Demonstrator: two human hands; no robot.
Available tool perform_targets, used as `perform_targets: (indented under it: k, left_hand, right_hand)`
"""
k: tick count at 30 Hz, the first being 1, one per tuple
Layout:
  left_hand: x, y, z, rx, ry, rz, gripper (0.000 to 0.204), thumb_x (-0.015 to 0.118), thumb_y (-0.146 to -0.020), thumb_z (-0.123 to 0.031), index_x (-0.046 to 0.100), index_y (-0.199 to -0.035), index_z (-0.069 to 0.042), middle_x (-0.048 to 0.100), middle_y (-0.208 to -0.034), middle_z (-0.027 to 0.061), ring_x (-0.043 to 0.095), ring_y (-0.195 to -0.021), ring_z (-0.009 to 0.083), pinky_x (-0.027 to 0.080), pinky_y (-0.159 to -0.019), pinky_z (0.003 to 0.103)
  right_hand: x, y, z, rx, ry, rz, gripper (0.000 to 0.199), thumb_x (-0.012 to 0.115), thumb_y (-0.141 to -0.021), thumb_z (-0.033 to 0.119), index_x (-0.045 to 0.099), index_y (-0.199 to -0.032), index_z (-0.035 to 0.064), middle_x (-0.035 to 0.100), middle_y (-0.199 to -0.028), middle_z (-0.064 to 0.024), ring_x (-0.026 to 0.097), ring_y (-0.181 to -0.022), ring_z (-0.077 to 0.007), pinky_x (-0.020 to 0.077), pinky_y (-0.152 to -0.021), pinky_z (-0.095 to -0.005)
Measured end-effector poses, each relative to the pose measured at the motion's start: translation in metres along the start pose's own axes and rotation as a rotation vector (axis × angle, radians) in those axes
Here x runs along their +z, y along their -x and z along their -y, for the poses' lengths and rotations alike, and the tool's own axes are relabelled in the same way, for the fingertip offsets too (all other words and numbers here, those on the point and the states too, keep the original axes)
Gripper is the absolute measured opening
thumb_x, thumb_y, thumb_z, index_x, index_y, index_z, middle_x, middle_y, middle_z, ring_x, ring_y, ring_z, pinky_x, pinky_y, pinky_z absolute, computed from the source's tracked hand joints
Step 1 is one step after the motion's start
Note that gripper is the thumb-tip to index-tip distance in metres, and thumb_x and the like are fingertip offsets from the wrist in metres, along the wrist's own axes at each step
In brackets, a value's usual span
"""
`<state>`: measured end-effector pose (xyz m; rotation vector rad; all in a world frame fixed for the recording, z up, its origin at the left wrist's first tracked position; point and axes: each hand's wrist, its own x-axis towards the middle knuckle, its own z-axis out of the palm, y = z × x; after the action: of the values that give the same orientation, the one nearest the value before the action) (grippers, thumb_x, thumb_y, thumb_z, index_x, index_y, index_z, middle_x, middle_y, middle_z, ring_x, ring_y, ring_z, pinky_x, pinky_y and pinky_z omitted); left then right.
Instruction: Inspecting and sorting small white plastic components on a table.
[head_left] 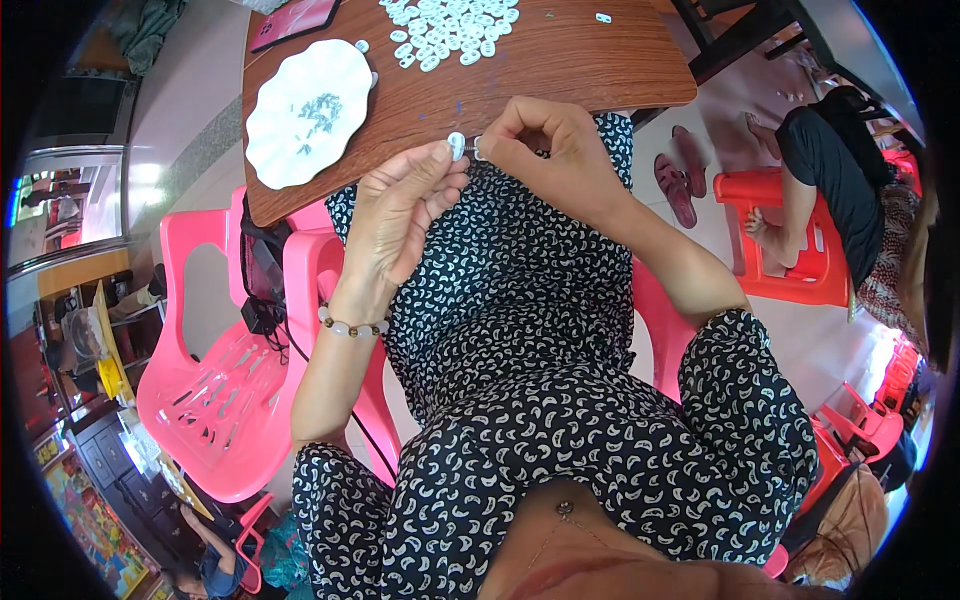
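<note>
Between the thumb and fingers of my left hand (410, 195) is a small white oval piece (457, 146) with holes, held just off the near edge of the table. My right hand (555, 155) is closed in a pinch beside it, its fingertips on a tiny thin metal piece (469, 147) that points at the oval piece. Whether the two touch is too small to tell. A heap of similar white oval pieces (445, 30) lies at the far side of the table. On the left, a white scalloped plate (275, 150) holds many tiny grey bits (321, 113).
The brown wooden table (560, 65) has a pink phone-like object (292, 24) at its far left. A lone white piece (603, 17) lies far right. Pink plastic chairs (215, 430) stand at my left. Another person sits at right by a red stool (740, 190); sandals (680, 175) lie on the floor.
</note>
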<state>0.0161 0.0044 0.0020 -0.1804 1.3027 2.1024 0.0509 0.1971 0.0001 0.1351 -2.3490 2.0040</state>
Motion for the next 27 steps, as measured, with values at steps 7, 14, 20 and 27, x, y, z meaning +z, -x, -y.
perform_targets:
  k: [7,14,20,27]
  left_hand:
    - [0.0018,0.0011,0.0014,0.071,-0.058,-0.006,0.021,0.065,-0.088,-0.012,0.065,-0.103,0.004,0.068,-0.091,0.0122,0.065,-0.077,0.013,0.054,-0.069,0.022]
    - [0.0057,0.0026,0.0036,0.14,-0.148,-0.019,0.022,0.066,-0.087,-0.01,0.065,-0.102,0.005,0.069,-0.09,0.0116,0.065,-0.076,0.013,0.053,-0.068,0.022]
    - [0.0037,0.0071,0.0001,0.144,-0.098,-0.006,0.022,0.065,-0.087,-0.01,0.065,-0.104,0.004,0.069,-0.089,0.0109,0.065,-0.075,0.0121,0.053,-0.068,0.021]
    - [-0.001,0.0097,-0.0049,0.092,-0.027,0.043,0.023,0.065,-0.088,-0.012,0.065,-0.104,0.003,0.069,-0.09,0.0104,0.065,-0.075,0.0122,0.053,-0.067,0.021]
  right_hand:
    - [0.0028,0.0006,0.0022,0.011,0.053,-0.022,0.014,0.065,-0.085,0.012,0.06,-0.078,0.0009,0.061,-0.073,0.0023,0.05,-0.065,-0.0008,0.0406,-0.058,-0.0177]
    - [0.0076,0.0024,0.003,-0.008,0.043,-0.034,0.015,0.065,-0.085,0.013,0.06,-0.079,0.0009,0.061,-0.073,0.0018,0.052,-0.065,-0.0013,0.0421,-0.058,-0.0181]
    - [0.0079,0.0007,0.0089,0.012,-0.043,0.036,0.016,0.066,-0.087,0.016,0.061,-0.084,0.0011,0.062,-0.079,0.0017,0.053,-0.07,-0.0013,0.0441,-0.062,-0.0179]
    - [0.0092,-0.001,0.0016,-0.011,-0.222,0.104,0.02,0.063,-0.09,0.015,0.059,-0.105,0.0013,0.063,-0.095,0.0003,0.055,-0.083,-0.0027,0.0451,-0.071,-0.0186]
